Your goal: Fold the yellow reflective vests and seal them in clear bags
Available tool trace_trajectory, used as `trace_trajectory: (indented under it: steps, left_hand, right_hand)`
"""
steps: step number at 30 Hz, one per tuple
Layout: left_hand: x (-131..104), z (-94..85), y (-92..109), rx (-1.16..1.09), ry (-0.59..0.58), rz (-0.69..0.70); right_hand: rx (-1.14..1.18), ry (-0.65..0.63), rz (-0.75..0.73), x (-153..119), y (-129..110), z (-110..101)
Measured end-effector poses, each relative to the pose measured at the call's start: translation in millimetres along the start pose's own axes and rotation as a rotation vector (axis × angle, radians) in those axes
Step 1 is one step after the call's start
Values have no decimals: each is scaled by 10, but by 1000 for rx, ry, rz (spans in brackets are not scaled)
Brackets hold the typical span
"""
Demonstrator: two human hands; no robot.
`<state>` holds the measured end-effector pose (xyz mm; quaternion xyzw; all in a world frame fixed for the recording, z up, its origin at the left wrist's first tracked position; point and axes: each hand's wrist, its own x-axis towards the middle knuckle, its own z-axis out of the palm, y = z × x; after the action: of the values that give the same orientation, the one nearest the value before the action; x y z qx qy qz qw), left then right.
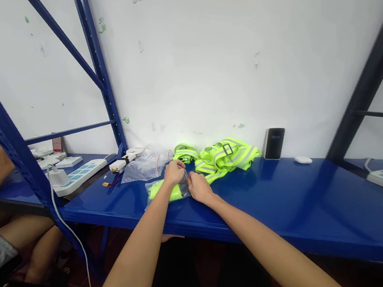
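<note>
Hands pinch the clear bag, neon bundle just below them

The clear plastic bag is a flexible, transparent pouch with creased walls. Its upper edge is held at the fingertips of the left hand and the right hand; whether the mouth is open cannot be determined. The fluorescent yellow-green item sits inside as a compact bundle, below the left hand and left of the right hand, partly obscured.
</note>
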<state>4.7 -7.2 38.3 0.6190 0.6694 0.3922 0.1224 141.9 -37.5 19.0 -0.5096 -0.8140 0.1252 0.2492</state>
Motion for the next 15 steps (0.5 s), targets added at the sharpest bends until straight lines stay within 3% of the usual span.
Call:
trace_trajectory:
  steps: [7,10,15]
  left_hand:
    - [-34,-2,36,-26,8,-6]
    - [-43,-10,63,-45,48,-25]
    - [-3,-39,42,-132,221,-98]
  right_hand:
    - [75,-24,-177,32,37,-56]
    - [105,12,-145,26,52,-43]
    - [191,94,-75,-8,36,-20]
